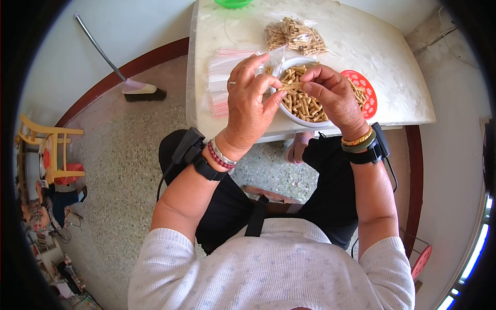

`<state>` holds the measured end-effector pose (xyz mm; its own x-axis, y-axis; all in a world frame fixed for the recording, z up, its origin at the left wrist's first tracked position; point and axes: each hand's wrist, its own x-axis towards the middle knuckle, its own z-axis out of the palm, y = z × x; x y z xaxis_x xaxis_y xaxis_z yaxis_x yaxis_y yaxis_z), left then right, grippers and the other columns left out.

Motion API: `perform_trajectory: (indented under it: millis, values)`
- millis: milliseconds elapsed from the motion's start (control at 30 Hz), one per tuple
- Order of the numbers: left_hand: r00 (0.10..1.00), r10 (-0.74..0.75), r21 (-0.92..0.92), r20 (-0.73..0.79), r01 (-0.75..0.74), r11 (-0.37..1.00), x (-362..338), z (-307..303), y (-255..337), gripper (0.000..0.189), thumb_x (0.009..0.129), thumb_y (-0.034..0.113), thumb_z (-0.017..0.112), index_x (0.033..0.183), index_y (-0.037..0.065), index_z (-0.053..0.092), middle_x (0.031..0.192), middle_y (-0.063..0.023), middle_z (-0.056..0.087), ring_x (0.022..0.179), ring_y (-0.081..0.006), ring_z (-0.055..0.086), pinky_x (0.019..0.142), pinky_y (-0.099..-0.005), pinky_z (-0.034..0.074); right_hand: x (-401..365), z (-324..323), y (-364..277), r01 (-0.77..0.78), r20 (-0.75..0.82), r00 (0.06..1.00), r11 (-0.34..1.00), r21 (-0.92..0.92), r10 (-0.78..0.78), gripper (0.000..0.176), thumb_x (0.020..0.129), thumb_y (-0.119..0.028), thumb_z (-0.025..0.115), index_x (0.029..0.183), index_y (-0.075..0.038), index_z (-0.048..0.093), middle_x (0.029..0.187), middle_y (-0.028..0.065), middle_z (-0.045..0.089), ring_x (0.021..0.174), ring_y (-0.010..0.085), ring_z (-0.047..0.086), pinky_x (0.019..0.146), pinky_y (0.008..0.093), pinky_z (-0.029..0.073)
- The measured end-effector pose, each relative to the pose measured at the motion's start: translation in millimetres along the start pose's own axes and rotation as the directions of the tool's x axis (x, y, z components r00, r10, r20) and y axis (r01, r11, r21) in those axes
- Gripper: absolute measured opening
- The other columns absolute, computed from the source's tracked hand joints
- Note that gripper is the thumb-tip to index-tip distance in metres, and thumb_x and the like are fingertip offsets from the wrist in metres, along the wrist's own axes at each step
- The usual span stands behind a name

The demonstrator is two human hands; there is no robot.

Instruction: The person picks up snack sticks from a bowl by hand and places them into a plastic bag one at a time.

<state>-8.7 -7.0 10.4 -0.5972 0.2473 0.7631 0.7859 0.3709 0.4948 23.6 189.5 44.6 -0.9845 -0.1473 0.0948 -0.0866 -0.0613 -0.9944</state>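
Observation:
Over a white bowl (305,123) of short tan stick pieces (308,107), my two hands face each other. My left hand (248,101) pinches one end of a tan stick piece (292,88) between thumb and forefinger, its other fingers raised. From the right, the thumb and forefinger of my right hand (333,95) close at the other end of that piece; the exact contact is hard to make out. A clear plastic bag (278,58) lies behind my left fingers, partly hidden by them.
Flat plastic bags with red edges (219,77) lie on the table (361,31) at left. A filled bag of stick pieces (294,36) lies farther back. A red perforated basket (368,93) stands at right, a green dish (233,3) at the far edge. A broom (139,90) leans by the wall.

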Motion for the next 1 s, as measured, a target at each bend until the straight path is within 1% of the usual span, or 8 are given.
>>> perform_trajectory:
  millis: [233, 333, 400, 600, 733, 867, 900, 1000]
  values:
    - [0.991, -0.078, 0.000, -0.107, 0.078, 0.997, 3, -4, -9, 0.017, 0.088, 0.012, 0.063, 0.104, 0.004, 0.065, 0.126, -0.0163, 0.054, 0.118, -0.0303, 0.051, 0.096, -0.0395, 0.043, 15, 4, 14, 0.133, -0.166, 0.976, 0.989, -0.066, -0.142, 0.009, 0.091, -0.007, 0.063, 0.097, -0.001, 0.062, 0.087, -0.0009, 0.064, 0.079, 0.0050, 0.058, 0.071, 0.0198, 0.048]
    - [0.979, -0.202, -0.068, -0.018, 0.201, 0.977, 0, -4, -14, 0.019, 0.089, 0.011, 0.062, 0.107, 0.004, 0.066, 0.125, -0.0159, 0.056, 0.113, -0.0277, 0.055, 0.088, -0.0363, 0.048, 23, 13, 17, 0.182, -0.226, 0.948, 0.963, -0.198, -0.225, 0.008, 0.090, -0.006, 0.064, 0.096, -0.001, 0.063, 0.083, -0.0013, 0.063, 0.075, 0.0048, 0.058, 0.067, 0.0198, 0.048]
    - [0.979, -0.203, -0.064, 0.003, 0.203, 0.977, -3, -1, -20, 0.020, 0.089, 0.010, 0.060, 0.108, 0.004, 0.066, 0.123, -0.0151, 0.057, 0.109, -0.0255, 0.057, 0.082, -0.0332, 0.049, 30, 16, 21, 0.235, -0.216, 0.919, 0.898, -0.372, -0.330, 0.010, 0.087, -0.006, 0.065, 0.096, -0.001, 0.064, 0.081, 0.0006, 0.064, 0.074, 0.0062, 0.059, 0.066, 0.0216, 0.049]
    - [0.964, -0.256, -0.053, 0.065, 0.260, 0.964, -6, 3, -27, 0.025, 0.089, 0.006, 0.057, 0.113, 0.003, 0.064, 0.117, -0.0128, 0.061, 0.094, -0.0178, 0.061, 0.070, -0.0256, 0.048, 43, 20, 34, 0.167, -0.153, 0.932, 0.763, -0.624, -0.329, 0.017, 0.085, -0.005, 0.066, 0.102, -0.003, 0.065, 0.082, 0.0050, 0.067, 0.076, 0.0092, 0.061, 0.067, 0.0238, 0.050]
    - [0.952, -0.300, -0.076, 0.057, 0.303, 0.950, -7, 4, -29, 0.028, 0.089, 0.005, 0.057, 0.117, 0.001, 0.062, 0.117, -0.0129, 0.061, 0.086, -0.0154, 0.061, 0.069, -0.0253, 0.048, 46, -2, 33, 0.241, -0.249, 0.893, 0.866, -0.438, -0.375, 0.020, 0.087, -0.005, 0.063, 0.107, -0.003, 0.065, 0.084, 0.0057, 0.068, 0.077, 0.0093, 0.061, 0.069, 0.0233, 0.050]
    - [0.950, -0.308, -0.105, 0.042, 0.311, 0.945, -7, 1, -25, 0.029, 0.089, 0.005, 0.057, 0.117, 0.001, 0.062, 0.117, -0.0129, 0.062, 0.085, -0.0156, 0.061, 0.069, -0.0253, 0.048, 37, -65, 31, 0.032, -0.422, 0.828, 0.782, -0.623, -0.370, 0.019, 0.088, -0.008, 0.063, 0.105, -0.003, 0.066, 0.088, 0.0062, 0.069, 0.078, 0.0102, 0.063, 0.071, 0.0237, 0.050]
    - [0.952, -0.302, -0.093, 0.044, 0.305, 0.948, -7, 1, -25, 0.030, 0.088, 0.004, 0.057, 0.117, 0.001, 0.062, 0.117, -0.0129, 0.061, 0.085, -0.0161, 0.061, 0.069, -0.0254, 0.048, 31, -78, 27, -0.091, -0.449, 0.829, 0.711, -0.698, -0.334, 0.019, 0.087, -0.011, 0.063, 0.104, -0.004, 0.067, 0.090, 0.0070, 0.070, 0.077, 0.0117, 0.064, 0.072, 0.0253, 0.051]
    - [0.959, -0.278, -0.075, 0.049, 0.282, 0.957, -6, 2, -25, 0.031, 0.087, 0.004, 0.057, 0.118, 0.002, 0.061, 0.118, -0.0130, 0.061, 0.088, -0.0180, 0.061, 0.070, -0.0261, 0.049, 18, -100, 30, -0.218, -0.483, 0.834, 0.646, -0.732, -0.266, 0.019, 0.085, -0.013, 0.062, 0.101, -0.005, 0.069, 0.088, 0.0089, 0.070, 0.074, 0.0153, 0.065, 0.071, 0.0290, 0.052]
